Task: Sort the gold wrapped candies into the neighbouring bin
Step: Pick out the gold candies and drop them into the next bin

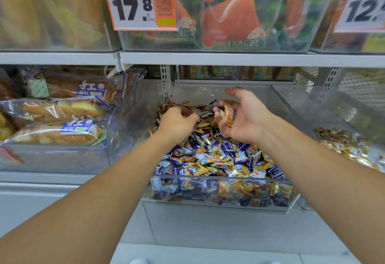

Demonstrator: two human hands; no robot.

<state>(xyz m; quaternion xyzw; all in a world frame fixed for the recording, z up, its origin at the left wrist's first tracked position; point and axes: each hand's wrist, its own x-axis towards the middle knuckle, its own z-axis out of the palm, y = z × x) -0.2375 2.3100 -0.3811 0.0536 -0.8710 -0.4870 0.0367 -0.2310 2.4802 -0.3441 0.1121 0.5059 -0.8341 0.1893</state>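
We see a clear, glossy plastic bin heaped with shiny foil-wrapped gold and purple candies, a matt white-painted metal shelf edge above, and crinkly transparent film bread bags alongside.

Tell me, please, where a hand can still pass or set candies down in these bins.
Bare floor shows at the back of the middle bin, behind the mixed candies, and in the right bin behind its gold candies. The middle bin's front is heaped full.
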